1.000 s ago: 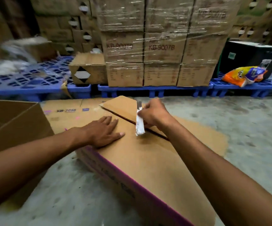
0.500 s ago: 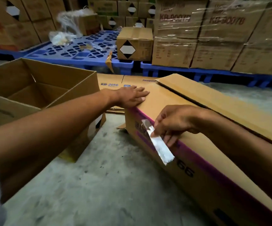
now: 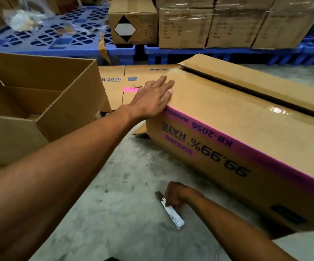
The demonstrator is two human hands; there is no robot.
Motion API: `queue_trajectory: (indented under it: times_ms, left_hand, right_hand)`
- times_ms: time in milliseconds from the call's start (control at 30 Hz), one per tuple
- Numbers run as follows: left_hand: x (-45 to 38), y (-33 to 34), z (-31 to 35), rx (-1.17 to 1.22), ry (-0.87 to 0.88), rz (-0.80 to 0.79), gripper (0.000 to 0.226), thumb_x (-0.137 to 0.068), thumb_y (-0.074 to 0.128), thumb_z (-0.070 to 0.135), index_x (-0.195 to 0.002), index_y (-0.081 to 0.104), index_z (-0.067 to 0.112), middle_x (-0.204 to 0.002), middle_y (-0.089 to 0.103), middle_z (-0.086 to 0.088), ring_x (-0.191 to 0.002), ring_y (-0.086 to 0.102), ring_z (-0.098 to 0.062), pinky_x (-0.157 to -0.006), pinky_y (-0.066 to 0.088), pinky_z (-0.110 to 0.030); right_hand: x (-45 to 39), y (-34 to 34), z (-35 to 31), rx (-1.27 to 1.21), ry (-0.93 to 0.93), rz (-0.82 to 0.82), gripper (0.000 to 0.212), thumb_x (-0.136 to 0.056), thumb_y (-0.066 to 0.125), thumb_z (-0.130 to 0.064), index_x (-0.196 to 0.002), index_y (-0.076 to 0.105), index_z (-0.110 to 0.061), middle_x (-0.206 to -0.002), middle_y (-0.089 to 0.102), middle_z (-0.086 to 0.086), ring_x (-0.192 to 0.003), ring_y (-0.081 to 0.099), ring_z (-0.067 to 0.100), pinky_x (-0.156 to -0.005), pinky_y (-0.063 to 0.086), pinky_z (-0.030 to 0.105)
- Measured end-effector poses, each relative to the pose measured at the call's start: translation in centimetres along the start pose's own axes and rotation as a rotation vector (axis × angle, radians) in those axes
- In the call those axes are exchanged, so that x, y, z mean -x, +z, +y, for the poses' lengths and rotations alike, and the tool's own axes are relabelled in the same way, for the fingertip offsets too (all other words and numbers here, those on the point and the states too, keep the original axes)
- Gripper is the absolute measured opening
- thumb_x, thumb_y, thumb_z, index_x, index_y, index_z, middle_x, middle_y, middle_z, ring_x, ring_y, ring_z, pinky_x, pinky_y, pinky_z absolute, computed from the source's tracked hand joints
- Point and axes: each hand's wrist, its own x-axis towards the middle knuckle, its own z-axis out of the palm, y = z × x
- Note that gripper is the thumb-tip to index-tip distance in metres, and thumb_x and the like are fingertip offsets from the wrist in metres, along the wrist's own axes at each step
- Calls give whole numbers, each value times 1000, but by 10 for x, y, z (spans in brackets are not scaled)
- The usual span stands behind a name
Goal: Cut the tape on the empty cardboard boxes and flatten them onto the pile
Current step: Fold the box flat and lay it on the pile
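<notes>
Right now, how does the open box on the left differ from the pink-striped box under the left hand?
The open box stands upright, flaps spread, inside empty; the pink-striped box lies on its side, its top seam parted. The open box shows plain brown; the pink-striped box carries a pink band and upside-down print. Both are brown cardboard on the concrete floor.

Your work surface is a bare concrete floor (image 3: 126, 213), stained grey. Directly on it stand the long printed box (image 3: 237, 147) at right, an open empty box (image 3: 45, 102) at left, flattened cardboard (image 3: 118, 81) between them, and blue pallets (image 3: 58, 40) along the far edge.
</notes>
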Motion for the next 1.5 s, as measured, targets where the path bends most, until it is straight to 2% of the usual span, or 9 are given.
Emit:
queue_trajectory:
  times_ms: [267,467,667,767,900,1000,1133,1233,1500]
  left_hand:
    - [-17,-12,4,110,-10,33,62,-100,38,39,-153,7,33,-160,15,-2,-142,25,-27,-115,21,-51]
    - [-55,-31,20,171,-178,11,61,-96,46,33,-150,23,20,-153,33,-11,-137,35,-29,-112,29,-43]
    - [-70,-22,37,149,-273,152,42,-91,53,41,-119,56,9,-126,54,-15,-109,53,-29,-94,47,-44]
    - [-74,-15,37,187,-376,240,52,-88,53,53,-112,58,7,-114,60,-14,-101,56,-30,-85,49,-38]
    - [-71,-13,40,355,-478,436,52,-89,50,57,-109,58,9,-104,61,-13,-92,56,-29,-73,44,-36]
    - [-66,-31,49,610,-518,621,47,-90,45,59,-83,55,13,-82,55,-5,-79,51,-24,-67,37,-33]
    - [-51,-55,47,993,-527,788,50,-93,35,59,-73,57,18,-73,55,-2,-78,52,-23,-71,38,-34]
    - [-32,-69,34,1263,-436,550,51,-95,32,52,-97,68,16,-94,67,-8,-96,62,-24,-87,45,-39]
    - [17,-133,1,1137,-368,-182,19,-46,73,20,-59,67,7,-69,60,-10,-52,56,-14,-57,42,-28]
  right_hand:
    - [62,-76,-7,148,-149,126,31,-91,55,-22,-108,66,1,-109,68,15,-91,65,32,-72,53,34]
    - [213,-183,20,-243,-367,256,21,-97,49,-10,-111,64,-5,-93,69,12,-78,67,18,-71,57,28]
    - [251,-203,170,-225,324,1046,38,-89,60,-42,-113,59,-13,-109,63,10,-93,59,24,-75,51,33]
    - [258,-174,219,-519,728,837,88,-72,57,-73,-128,47,-5,-106,60,16,-81,55,27,-66,47,35]
    - [262,-163,227,-929,583,776,103,-67,61,-73,-139,39,-3,-139,47,23,-113,54,42,-90,46,50]
    - [274,-191,221,-852,427,942,92,-74,67,-60,-144,37,-8,-144,42,21,-116,50,39,-100,41,49]
    - [303,-232,216,-686,253,837,43,-88,57,-43,-122,57,-15,-106,63,11,-85,58,26,-82,47,46]
    - [319,-243,216,-625,173,570,38,-89,53,-39,-118,63,-17,-102,71,10,-94,67,28,-78,52,42]
    - [349,-231,133,-236,-69,209,45,-73,50,-58,-105,64,-30,-105,71,-4,-95,67,10,-80,54,24]
